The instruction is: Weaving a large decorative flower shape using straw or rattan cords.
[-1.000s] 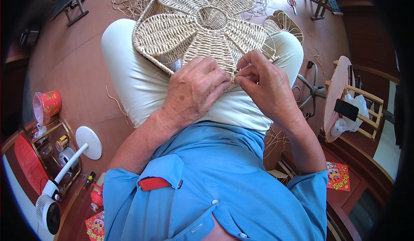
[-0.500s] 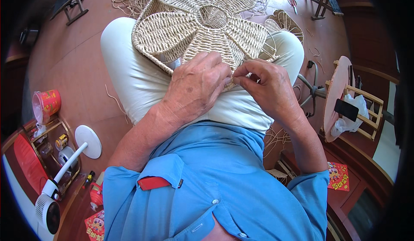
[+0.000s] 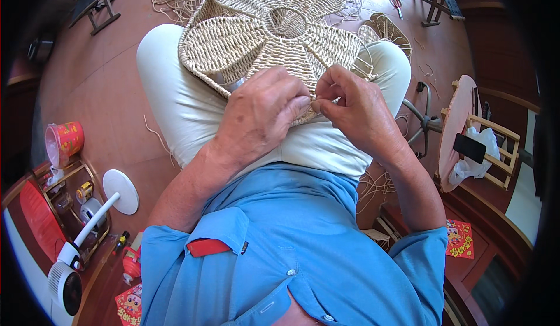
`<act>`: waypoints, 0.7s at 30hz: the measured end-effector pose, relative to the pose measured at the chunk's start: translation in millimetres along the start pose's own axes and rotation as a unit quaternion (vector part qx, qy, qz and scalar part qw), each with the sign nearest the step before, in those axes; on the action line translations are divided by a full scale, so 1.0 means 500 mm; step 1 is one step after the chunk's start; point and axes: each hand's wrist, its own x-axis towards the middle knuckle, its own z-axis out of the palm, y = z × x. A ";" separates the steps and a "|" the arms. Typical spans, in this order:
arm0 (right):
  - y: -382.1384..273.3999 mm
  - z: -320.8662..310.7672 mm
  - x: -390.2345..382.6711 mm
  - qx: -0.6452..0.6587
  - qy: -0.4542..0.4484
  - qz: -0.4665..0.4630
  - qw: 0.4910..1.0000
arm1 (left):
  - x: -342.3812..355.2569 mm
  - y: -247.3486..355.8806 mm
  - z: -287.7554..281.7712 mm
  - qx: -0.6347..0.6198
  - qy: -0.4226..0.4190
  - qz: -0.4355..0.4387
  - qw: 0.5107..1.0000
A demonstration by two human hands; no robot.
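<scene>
A flower-shaped woven straw basket (image 3: 280, 55), with broad petals round a ring-shaped centre, rests across my lap between my knees. At its near edge my left hand (image 3: 262, 104) is closed, thumb and fingers pinching the woven rim. Close beside it, my right hand (image 3: 356, 107) has thumb and forefinger pinched together at the same edge. What lies between those right fingertips is too small to make out, perhaps hidden by the fingers. A few loose cord ends (image 3: 366, 69) stick out at the basket's right side.
Piles of loose straw cord (image 3: 175, 2) lie beyond the basket. Red-handled scissors (image 3: 396, 5) and a smaller woven piece (image 3: 388, 31) are on the floor. On the right, a round stool (image 3: 455, 128) holds a phone (image 3: 469, 148). A white fan (image 3: 64, 285) and red bucket (image 3: 64, 139) stand left.
My right hand has risen slightly, its fingers lifting at the rim. My left hand has rolled a little, its thumb showing more. The basket stays in place.
</scene>
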 end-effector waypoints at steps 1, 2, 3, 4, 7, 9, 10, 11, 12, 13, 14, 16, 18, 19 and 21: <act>0.000 -0.004 0.000 0.004 0.012 -0.042 0.999 | -0.003 0.002 -0.005 0.001 -0.001 0.000 1.000; 0.001 -0.009 0.000 0.038 -0.026 0.018 0.999 | -0.009 0.005 -0.011 -0.001 0.014 -0.013 1.000; 0.001 -0.011 -0.001 0.083 -0.059 0.063 0.993 | -0.016 0.009 -0.016 -0.003 0.028 -0.027 0.999; 0.002 -0.012 0.000 0.076 -0.061 0.078 0.992 | -0.022 0.013 -0.021 -0.002 0.025 -0.025 0.999; 0.007 -0.007 0.002 0.155 -0.077 0.100 0.980 | -0.036 0.022 -0.027 0.047 -0.005 -0.007 0.999; 0.012 -0.002 0.006 0.200 -0.108 0.107 0.968 | -0.041 0.026 -0.026 0.090 -0.008 0.014 0.996; 0.014 0.000 0.006 0.208 -0.107 0.090 0.968 | -0.042 0.027 -0.024 0.091 -0.010 0.016 0.996; 0.015 0.002 0.005 0.218 -0.105 0.097 0.966 | -0.043 0.028 -0.023 0.105 -0.012 0.015 0.994; 0.015 0.004 0.004 0.227 -0.102 0.105 0.963 | -0.043 0.029 -0.021 0.118 -0.014 0.014 0.993; 0.015 0.005 0.003 0.228 -0.100 0.105 0.963 | -0.043 0.030 -0.020 0.118 -0.016 0.016 0.993; 0.013 0.005 0.003 0.232 -0.102 0.111 0.961 | -0.043 0.031 -0.019 0.132 -0.020 0.011 0.991; 0.010 0.004 0.004 0.236 -0.103 0.117 0.959 | -0.043 0.035 -0.017 0.145 -0.026 0.008 0.989; 0.007 0.002 0.008 0.222 -0.127 0.123 0.959 | -0.043 0.040 -0.016 0.162 -0.039 0.000 0.986; 0.007 0.001 0.010 0.219 -0.123 0.121 0.960 | -0.043 0.042 -0.016 0.163 -0.040 0.002 0.986; 0.008 -0.001 0.015 0.237 -0.158 0.138 0.949 | -0.041 0.046 -0.016 0.172 -0.049 -0.010 0.984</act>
